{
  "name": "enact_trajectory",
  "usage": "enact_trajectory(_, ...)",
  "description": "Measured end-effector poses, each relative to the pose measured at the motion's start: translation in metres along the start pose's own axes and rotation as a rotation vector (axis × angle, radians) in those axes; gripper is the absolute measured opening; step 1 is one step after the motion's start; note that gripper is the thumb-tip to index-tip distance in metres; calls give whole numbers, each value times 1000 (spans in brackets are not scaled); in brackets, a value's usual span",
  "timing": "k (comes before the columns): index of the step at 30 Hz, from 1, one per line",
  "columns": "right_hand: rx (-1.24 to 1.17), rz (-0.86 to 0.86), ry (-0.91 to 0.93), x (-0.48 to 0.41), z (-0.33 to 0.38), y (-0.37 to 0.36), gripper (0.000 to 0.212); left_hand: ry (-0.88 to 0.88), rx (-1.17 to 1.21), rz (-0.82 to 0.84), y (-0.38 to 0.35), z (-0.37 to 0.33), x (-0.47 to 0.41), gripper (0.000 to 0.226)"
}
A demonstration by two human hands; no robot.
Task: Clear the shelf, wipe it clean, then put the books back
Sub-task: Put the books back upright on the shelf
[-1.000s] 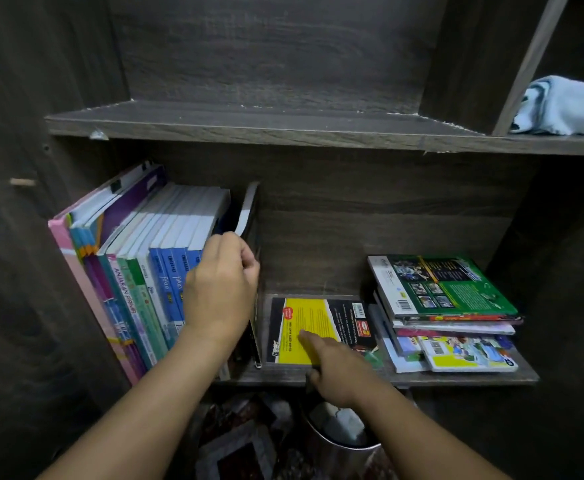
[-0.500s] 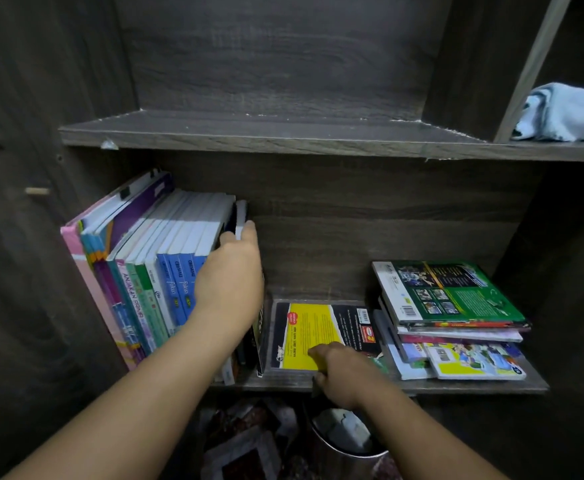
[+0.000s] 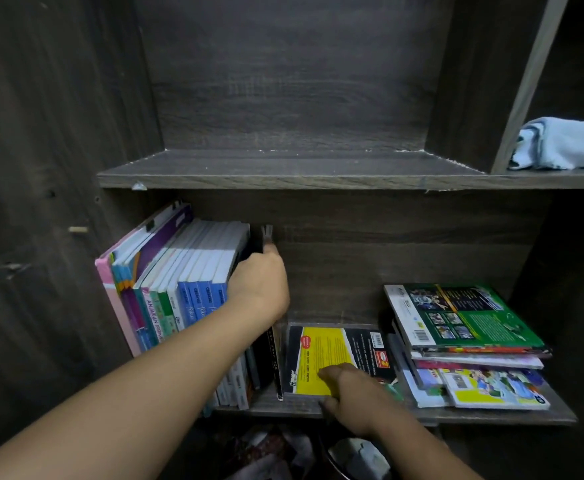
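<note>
A row of upright books leans against the left wall on the lower shelf. My left hand grips the top of a thin dark book at the right end of that row and holds it upright. Flat in the middle of the shelf lies a black and yellow book. My right hand pinches its front edge, thumb on the cover. A stack of flat books with a green one on top sits at the right.
The upper shelf is bare. A light blue cloth lies in the compartment at the upper right. Below the lower shelf stand a metal bin and some crumpled items.
My left hand has pushed the thin dark book upright against the row. The view has dropped a little. My right hand stays on the yellow book.
</note>
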State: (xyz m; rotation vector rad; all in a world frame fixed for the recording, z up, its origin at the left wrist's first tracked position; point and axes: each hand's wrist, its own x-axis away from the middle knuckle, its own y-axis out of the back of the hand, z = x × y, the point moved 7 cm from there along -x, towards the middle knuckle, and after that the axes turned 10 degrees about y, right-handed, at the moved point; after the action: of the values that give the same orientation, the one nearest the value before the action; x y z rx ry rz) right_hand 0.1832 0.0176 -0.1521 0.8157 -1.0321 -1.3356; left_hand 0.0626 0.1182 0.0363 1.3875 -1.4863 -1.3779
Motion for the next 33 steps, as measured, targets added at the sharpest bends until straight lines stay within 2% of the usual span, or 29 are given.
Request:
enact_trajectory(3, -69, -85, 34, -1, 7, 6, 76, -58, 59, -80, 21, -4, 10, 89)
enact_trajectory(6, -122, -197, 54, 1, 12, 18, 98, -113, 157, -176, 52, -5, 12, 70)
enact_trajectory(8, -155, -306, 57, 3, 16, 29, 103, -160, 244, -233, 65, 0, 7, 60)
enact_trajectory(10, -209, -456, 9, 7, 14, 44, 94, -176, 378, -231, 63, 9, 0, 57)
enact_trajectory(14, -438, -815, -125, 26, -4, 76, 74, -226, 773, -143, 43, 21, 1, 68)
enact_trajectory(17, -491, -1050, -150, 43, -18, 97, 68, -297, 822, -212, 41, 11, 13, 64)
enact_trajectory(19, -484, -1170, -174, 55, -26, 109, 71, -318, 646, -245, 39, 1, 19, 63)
enact_trajectory(22, -249, -1273, -175, 73, -42, 124, 73, -294, 2, -213, 5, -7, 18, 75)
enact_trajectory(24, -177, -1168, -167, 73, -55, 126, 64, -333, -372, -82, -32, -7, 19, 75)
enact_trajectory(25, -209, -1077, -173, 69, -64, 122, 56, -370, -470, 6, -52, -6, 21, 72)
enact_trajectory(27, -191, -919, -239, 66, -78, 110, 42, -425, -538, 156, -83, -1, 30, 67)
enact_trajectory(28, -166, -873, -305, 69, -81, 107, 39, -440, -563, 179, -91, 1, 34, 67)
enact_trajectory(30, -127, -832, -420, 73, -84, 105, 42, -443, -620, 159, -98, 6, 36, 68)
enact_trajectory(33, 58, -660, -560, 69, -75, 103, 48, -411, -704, 121, -100, 11, 36, 66)
